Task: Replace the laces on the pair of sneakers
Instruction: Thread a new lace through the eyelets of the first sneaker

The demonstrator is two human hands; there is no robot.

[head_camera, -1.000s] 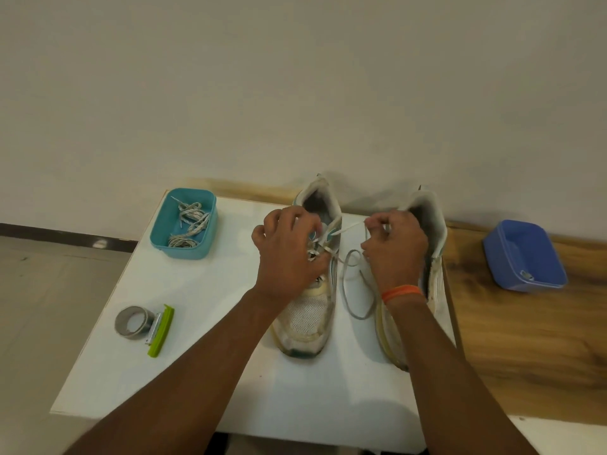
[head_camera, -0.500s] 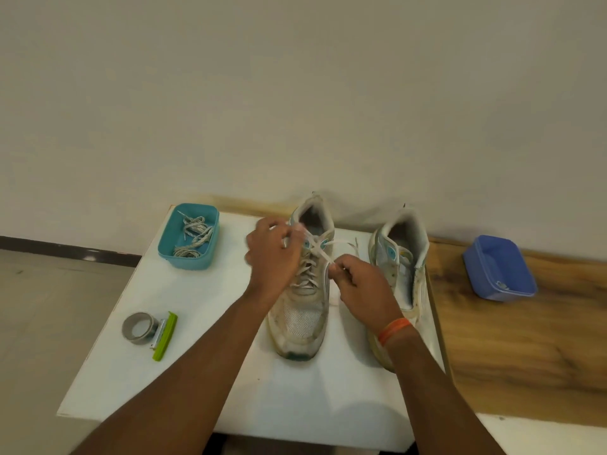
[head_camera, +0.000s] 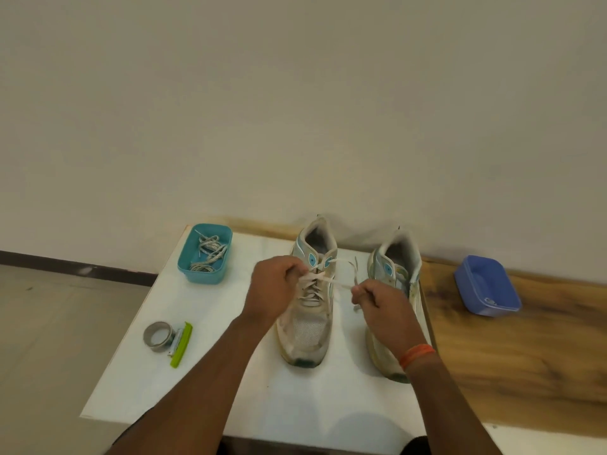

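Two worn white sneakers with teal accents stand side by side on the white table (head_camera: 203, 382), toes toward me. The left sneaker (head_camera: 308, 326) is laced with a white lace (head_camera: 340, 283). My left hand (head_camera: 274, 295) pinches one lace end at the shoe's top eyelets. My right hand (head_camera: 382, 302), with an orange band on its wrist, grips the other end and holds it stretched to the right between the shoes. The right sneaker (head_camera: 394, 267) is partly hidden behind my right hand and forearm; I cannot tell whether it has a lace.
A teal box (head_camera: 205, 254) holding several loose laces sits at the table's back left. A grey tape roll (head_camera: 158, 336) and a green-handled tool (head_camera: 181, 344) lie at the left. A blue box (head_camera: 486, 285) rests on the wooden surface (head_camera: 525, 356) to the right.
My hands have drawn apart, pulling the lace ends tight across the left sneaker's top. My right hand moved right and lower, uncovering the left sneaker's lacing.
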